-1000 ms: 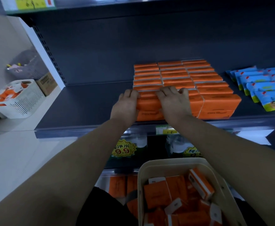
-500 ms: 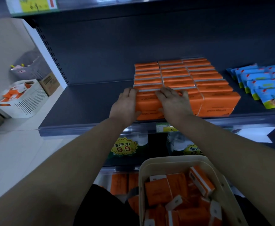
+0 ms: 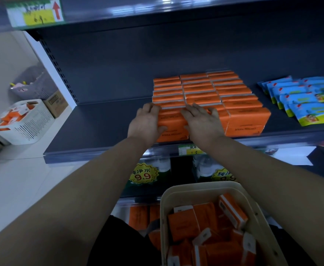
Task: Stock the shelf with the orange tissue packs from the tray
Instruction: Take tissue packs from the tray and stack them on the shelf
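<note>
Left hand [image 3: 147,122] is up on the shelf [image 3: 99,131], fingers draped over the top of the front pack [image 3: 173,124] and thumb against its face, clasping the upper left edge; right hand [image 3: 203,123] mirrors it on the other side, fingers over the top, thumb on the front. Two hands on one pack, and that looks like squaring work: setting it flush with the orange rows [image 3: 199,89] behind so the block reads as tidy columns, apart from the blue packets [image 3: 311,106] to the right. Down below, the beige tray [image 3: 178,189] sits close under the arms with loose tissue packs [image 3: 203,217] jumbled inside, likely kept near so each reach is short; plenty left to shelve, by my reckoning
</note>
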Demonstrator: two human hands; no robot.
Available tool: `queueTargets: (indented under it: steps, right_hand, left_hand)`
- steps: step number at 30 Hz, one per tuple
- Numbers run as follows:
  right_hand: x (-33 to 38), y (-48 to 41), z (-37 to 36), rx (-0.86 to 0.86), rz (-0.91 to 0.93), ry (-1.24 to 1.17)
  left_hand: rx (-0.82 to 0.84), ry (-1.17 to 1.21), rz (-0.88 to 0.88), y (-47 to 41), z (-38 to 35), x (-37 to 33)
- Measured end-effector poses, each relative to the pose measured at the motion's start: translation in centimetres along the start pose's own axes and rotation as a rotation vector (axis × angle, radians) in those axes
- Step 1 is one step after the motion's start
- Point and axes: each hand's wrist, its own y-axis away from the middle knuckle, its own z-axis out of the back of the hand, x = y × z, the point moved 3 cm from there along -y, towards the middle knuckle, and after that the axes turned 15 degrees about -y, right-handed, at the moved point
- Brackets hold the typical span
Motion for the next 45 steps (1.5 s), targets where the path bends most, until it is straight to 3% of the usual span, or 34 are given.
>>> queueTargets:
  steps: [29, 39, 45]
  right_hand:
    - [-1.7, 7.6, 2.6, -0.015, 0.006, 0.059]
    - [-3.7, 14.4, 1.6, 0.015, 0.004, 0.053]
    - [-7.2, 18.6, -1.4, 0.122, -0.060, 0.012]
  left_hand:
    - [0.025, -0.031, -0.083, 4.9, 3.6, -4.5]
    - [0.107, -0.025, -0.197, 9.4, 0.9, -8.7]
    - [0.271, -0.013, -0.259, 13.0, -4.0, -11.0]
